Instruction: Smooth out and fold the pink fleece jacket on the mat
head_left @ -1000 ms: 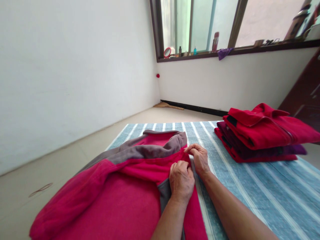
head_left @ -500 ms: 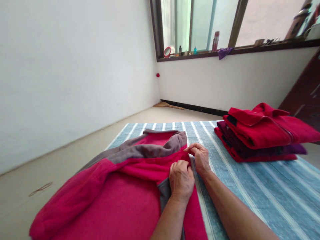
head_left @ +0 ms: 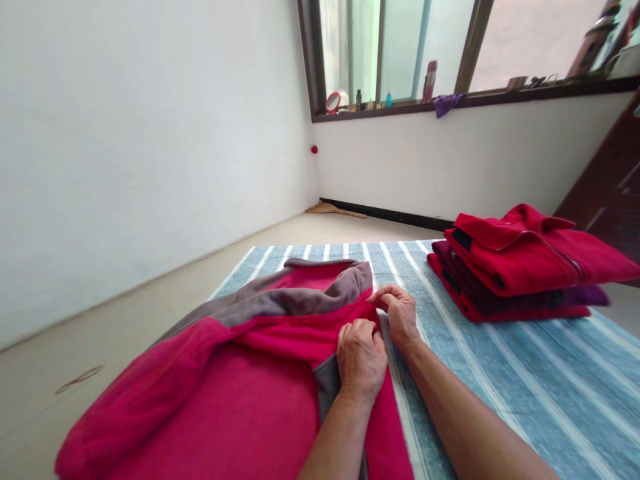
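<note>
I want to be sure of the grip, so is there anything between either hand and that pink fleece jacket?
Nothing visible does. The left hand and right hand both rest directly on the pink fleece jacket, pinching its front edge below the grey collar. The stack of folded fleeces lies apart, to the right.

A: Light source?
B: Daylight, window (head_left: 400,50), upper right; bright, even, soft shadows.
A: Defects?
B: Wide-angle bending at edges; walls lean; window panes washed out; picture sharp overall.

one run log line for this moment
left hand: pinching pink fleece jacket edge | right hand: same, near collar | folded stack: right
</note>
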Demonstrator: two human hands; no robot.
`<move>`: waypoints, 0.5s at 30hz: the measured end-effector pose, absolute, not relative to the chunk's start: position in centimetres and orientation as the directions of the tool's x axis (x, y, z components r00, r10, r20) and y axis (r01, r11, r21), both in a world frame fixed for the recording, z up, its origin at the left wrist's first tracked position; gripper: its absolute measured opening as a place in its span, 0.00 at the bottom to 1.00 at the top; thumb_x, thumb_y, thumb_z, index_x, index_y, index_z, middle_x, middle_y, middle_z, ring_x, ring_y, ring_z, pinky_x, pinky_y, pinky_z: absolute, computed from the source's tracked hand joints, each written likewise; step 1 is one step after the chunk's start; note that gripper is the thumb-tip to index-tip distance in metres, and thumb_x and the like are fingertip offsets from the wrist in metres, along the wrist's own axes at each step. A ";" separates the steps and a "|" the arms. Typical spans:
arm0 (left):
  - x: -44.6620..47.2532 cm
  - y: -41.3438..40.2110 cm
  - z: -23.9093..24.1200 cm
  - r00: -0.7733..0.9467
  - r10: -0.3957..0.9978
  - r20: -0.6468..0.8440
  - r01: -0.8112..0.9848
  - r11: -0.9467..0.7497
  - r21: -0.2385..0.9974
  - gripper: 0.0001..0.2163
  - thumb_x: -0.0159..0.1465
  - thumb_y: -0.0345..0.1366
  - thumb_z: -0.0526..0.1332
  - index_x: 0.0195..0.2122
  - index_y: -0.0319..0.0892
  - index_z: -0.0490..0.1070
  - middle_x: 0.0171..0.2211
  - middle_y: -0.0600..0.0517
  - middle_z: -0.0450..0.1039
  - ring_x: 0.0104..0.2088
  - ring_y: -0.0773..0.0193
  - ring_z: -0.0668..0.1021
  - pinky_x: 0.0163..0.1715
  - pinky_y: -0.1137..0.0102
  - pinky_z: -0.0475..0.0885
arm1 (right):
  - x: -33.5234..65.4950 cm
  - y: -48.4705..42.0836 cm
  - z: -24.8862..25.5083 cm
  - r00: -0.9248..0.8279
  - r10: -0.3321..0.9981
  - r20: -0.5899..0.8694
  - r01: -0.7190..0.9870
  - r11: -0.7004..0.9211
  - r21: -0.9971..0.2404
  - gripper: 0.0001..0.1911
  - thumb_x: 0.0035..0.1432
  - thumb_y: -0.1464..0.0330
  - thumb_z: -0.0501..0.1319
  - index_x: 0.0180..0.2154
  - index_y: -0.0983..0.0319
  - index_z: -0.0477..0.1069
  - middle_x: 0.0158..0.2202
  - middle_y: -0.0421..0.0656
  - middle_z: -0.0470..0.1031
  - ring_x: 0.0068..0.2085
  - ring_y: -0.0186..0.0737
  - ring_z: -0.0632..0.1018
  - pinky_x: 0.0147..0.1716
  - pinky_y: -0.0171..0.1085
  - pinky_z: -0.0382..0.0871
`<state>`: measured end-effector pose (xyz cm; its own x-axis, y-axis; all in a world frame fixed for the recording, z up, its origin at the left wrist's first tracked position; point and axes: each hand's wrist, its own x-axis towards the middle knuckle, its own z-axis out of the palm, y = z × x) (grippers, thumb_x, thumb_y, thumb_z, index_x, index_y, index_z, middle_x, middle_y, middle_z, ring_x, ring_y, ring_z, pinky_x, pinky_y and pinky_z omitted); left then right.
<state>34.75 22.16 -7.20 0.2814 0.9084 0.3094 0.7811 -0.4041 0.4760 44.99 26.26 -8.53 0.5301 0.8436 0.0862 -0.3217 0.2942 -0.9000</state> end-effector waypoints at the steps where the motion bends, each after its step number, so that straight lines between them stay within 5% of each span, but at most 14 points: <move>1: 34.7 22.2 -7.2 0.281 0.908 0.309 0.780 -0.404 0.477 0.08 0.59 0.25 0.55 0.30 0.41 0.73 0.32 0.49 0.75 0.37 0.59 0.75 0.43 0.65 0.66 | 45.0 26.3 -8.5 0.529 0.844 0.085 -0.320 0.291 -0.902 0.02 0.37 0.69 0.57 0.20 0.60 0.68 0.18 0.37 0.73 0.24 0.37 0.75 0.33 0.38 0.72; 8: 34.7 22.2 -7.2 0.285 0.907 0.310 0.781 -0.407 0.474 0.08 0.59 0.25 0.55 0.30 0.41 0.72 0.32 0.49 0.75 0.37 0.59 0.75 0.43 0.64 0.66 | 45.0 26.5 -9.0 0.535 0.840 0.093 -0.305 0.295 -0.906 0.04 0.37 0.69 0.57 0.22 0.60 0.69 0.19 0.37 0.74 0.24 0.37 0.75 0.31 0.36 0.71; 15: 34.8 21.7 -7.1 0.286 0.896 0.339 0.800 -0.418 0.429 0.09 0.60 0.25 0.54 0.29 0.42 0.71 0.31 0.49 0.75 0.36 0.58 0.75 0.43 0.64 0.66 | 45.6 27.0 -9.8 0.595 0.793 0.130 -0.070 0.212 -0.975 0.10 0.40 0.66 0.55 0.27 0.60 0.71 0.20 0.38 0.75 0.25 0.38 0.76 0.29 0.36 0.71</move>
<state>34.76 21.69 -7.10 0.2864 0.8962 0.3389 0.8005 -0.4182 0.4294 45.59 26.95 -9.79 0.5949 0.7932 0.1299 -0.0697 0.2120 -0.9748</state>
